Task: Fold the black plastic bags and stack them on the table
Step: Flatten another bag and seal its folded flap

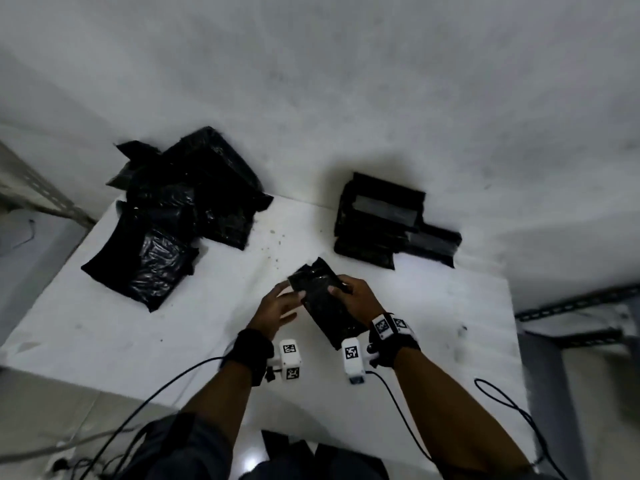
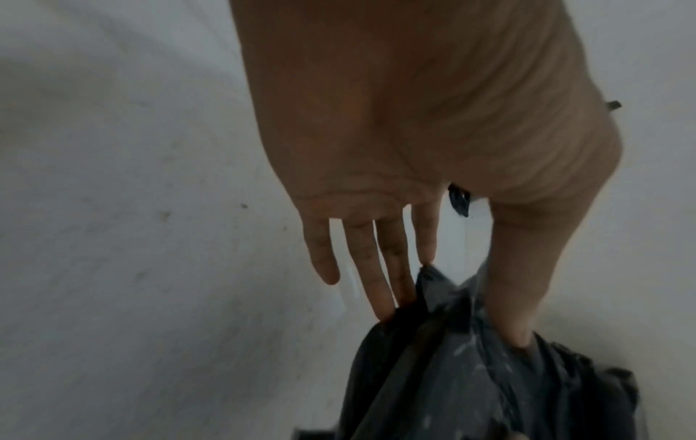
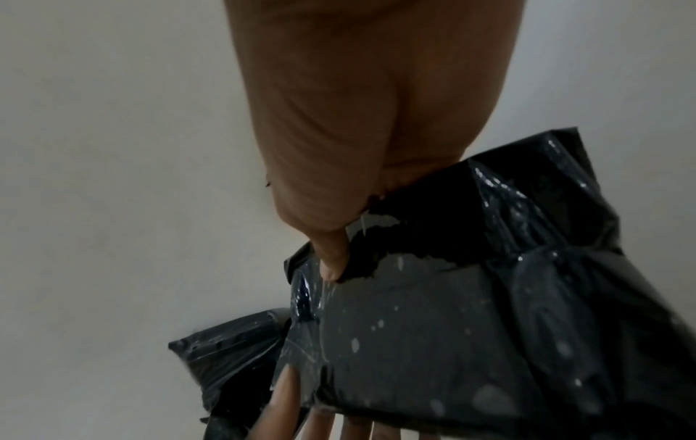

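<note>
Head view shows my right hand [image 1: 358,299] pinching the light, limp, slippery folded bag [image 1: 322,299]; left hand [image 1: 277,304], fingers straight, touches its edge. I'd grip creases.

The white table [image 1: 433,306] is offering bare surface between the two hands and the far wall, flanked by two obstacles. A loose heap of black bags [image 1: 180,216] is occupying the far-left corner, and a stack of folded bags [image 1: 388,226] is sitting at the far right (its lower layers are jutting out rightward). A clear lane is running between them. The near-left and near-right surface is lying bare; cables [image 1: 512,407] are trailing off the near edge.
</note>
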